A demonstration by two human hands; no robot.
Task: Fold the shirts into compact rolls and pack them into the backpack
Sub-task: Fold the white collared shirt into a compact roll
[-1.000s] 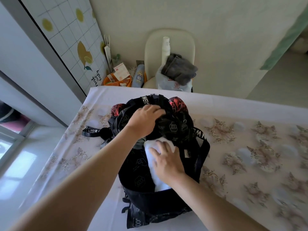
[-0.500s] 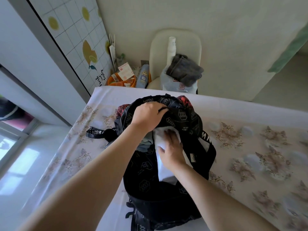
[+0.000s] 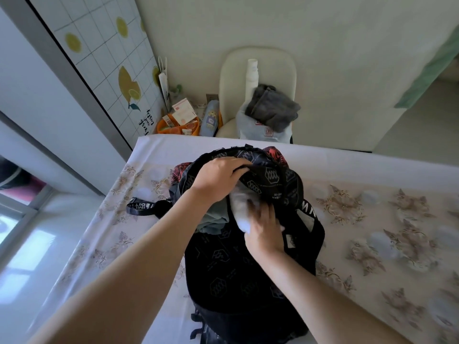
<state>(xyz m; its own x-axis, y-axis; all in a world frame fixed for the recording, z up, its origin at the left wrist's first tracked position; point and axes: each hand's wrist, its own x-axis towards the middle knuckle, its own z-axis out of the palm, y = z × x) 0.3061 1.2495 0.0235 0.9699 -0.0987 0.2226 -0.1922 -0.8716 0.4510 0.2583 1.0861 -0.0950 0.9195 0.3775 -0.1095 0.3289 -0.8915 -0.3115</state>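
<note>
A black patterned backpack [image 3: 231,264] lies on the flowered bed sheet [image 3: 372,219], its mouth facing away from me. My left hand [image 3: 218,175] grips the upper lip of the opening and holds it up. My right hand [image 3: 263,227] presses a white rolled shirt [image 3: 239,204] into the opening, fingers laid over the roll; most of the roll is inside. A grey-green shirt [image 3: 213,219] sits in the mouth beside it, on the left. Red-printed fabric [image 3: 274,153] shows at the far rim of the bag.
A loose black strap [image 3: 144,207] trails left from the bag. Beyond the bed's far edge stands a cream chair [image 3: 258,78] with a grey cloth [image 3: 272,108] and a bag on it. An orange tray [image 3: 178,126] of small items sits by the wall.
The white roll has gone deeper into the backpack as my right hand moved forward with it. My left hand kept hold of the opening's lip, lifting it a little higher.
</note>
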